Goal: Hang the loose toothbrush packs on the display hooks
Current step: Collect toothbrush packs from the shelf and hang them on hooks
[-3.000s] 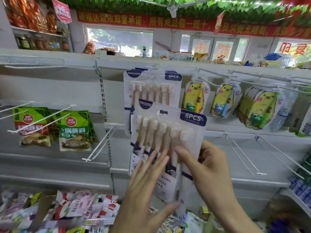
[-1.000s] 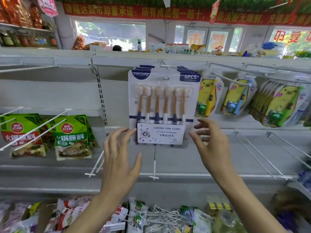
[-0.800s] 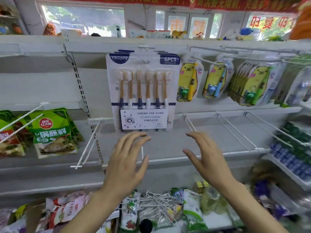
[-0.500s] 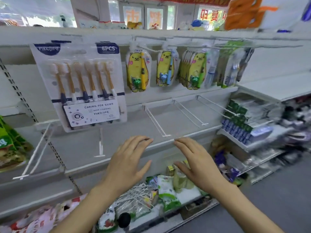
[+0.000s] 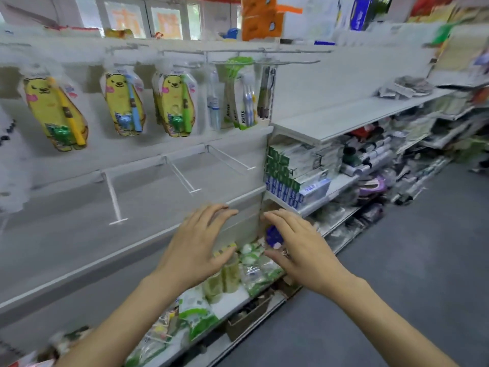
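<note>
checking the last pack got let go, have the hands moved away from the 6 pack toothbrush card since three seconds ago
Yes. Both hands dropped and let go: left hand and right hand now hover empty, below the bare hooks, over the bottom shelf.

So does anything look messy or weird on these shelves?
Yes. The bottom shelf holds a jumbled heap of loose packets, not hung or stacked. Above it, three hooks hang bare, while the bear toothbrush packs hang neatly.

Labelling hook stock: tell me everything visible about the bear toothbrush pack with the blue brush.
The bear toothbrush pack is a clear, glossy plastic pouch printed with a yellow bear, eyes closed. A blue brush stands nearly upright along its right side, a small blue item low in front. It hangs from a top-row hook, between two similar packs. Neither hand touches it.
</note>
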